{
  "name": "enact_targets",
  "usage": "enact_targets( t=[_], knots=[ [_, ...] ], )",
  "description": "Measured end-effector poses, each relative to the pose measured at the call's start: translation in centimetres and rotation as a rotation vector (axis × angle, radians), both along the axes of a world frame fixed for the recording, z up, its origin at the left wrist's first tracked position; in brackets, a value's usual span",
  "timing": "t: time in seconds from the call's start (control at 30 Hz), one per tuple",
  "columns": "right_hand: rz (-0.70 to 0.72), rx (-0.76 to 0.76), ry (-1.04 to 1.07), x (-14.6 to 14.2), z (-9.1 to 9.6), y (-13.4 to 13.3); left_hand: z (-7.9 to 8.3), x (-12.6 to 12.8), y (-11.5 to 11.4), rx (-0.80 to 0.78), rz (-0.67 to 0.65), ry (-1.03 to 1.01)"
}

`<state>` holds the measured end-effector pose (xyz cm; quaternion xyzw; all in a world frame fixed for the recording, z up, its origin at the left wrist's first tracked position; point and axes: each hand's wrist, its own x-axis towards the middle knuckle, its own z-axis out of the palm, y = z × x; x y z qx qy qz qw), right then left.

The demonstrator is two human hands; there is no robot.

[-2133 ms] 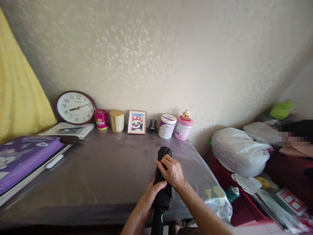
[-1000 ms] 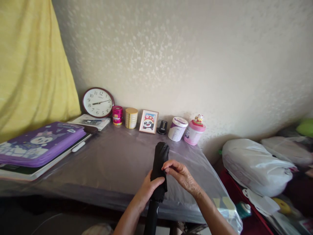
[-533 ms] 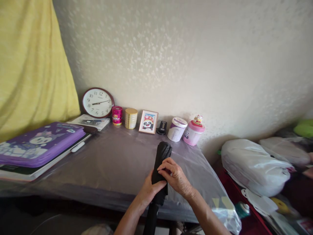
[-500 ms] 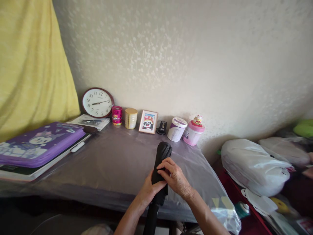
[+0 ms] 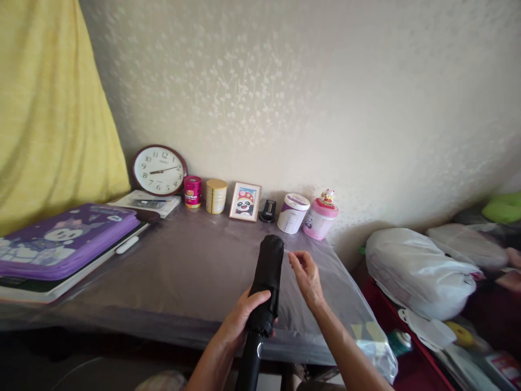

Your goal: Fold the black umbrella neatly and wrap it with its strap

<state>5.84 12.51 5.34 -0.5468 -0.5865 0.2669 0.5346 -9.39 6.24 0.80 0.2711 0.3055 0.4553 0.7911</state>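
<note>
A folded black umbrella (image 5: 268,263) slants upward over the front of the table, its dark handle (image 5: 249,361) pointing down toward me. My left hand (image 5: 244,315) is wrapped round the lower part of its canopy, with the thumb across the front. Just right of the umbrella and apart from it, my right hand (image 5: 306,277) is raised with curled fingers, thumb and forefinger tips close together. Nothing shows between those fingertips.
Along the wall stand a clock (image 5: 160,170), a pink tin (image 5: 192,191), a yellow-lidded can (image 5: 216,196), a panda picture frame (image 5: 245,201) and two tubs (image 5: 293,213). At left lies a purple case (image 5: 67,239). White plastic bags (image 5: 419,271) sit beyond the table's right edge.
My right hand has come off the umbrella and moved to its right. My left hand still holds the umbrella, with its grip a little lower, and more of the canopy shows.
</note>
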Motion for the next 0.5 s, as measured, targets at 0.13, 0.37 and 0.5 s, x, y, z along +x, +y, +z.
enact_targets(
  t=[0.13,0.37,0.5],
  knots=[
    [0.281,-0.495,0.499,-0.2,-0.4,-0.2,0.4,-0.1,-0.6,0.059,-0.064,-0.103],
    [0.184,-0.603,0.758,-2.3,-0.6,-0.4,1.0,0.7,-1.2,0.104,-0.148,0.121],
    [-0.042,-0.353,0.705,-1.2,-1.4,0.9,-0.6,1.5,-0.9,0.37,0.032,0.609]
  ],
)
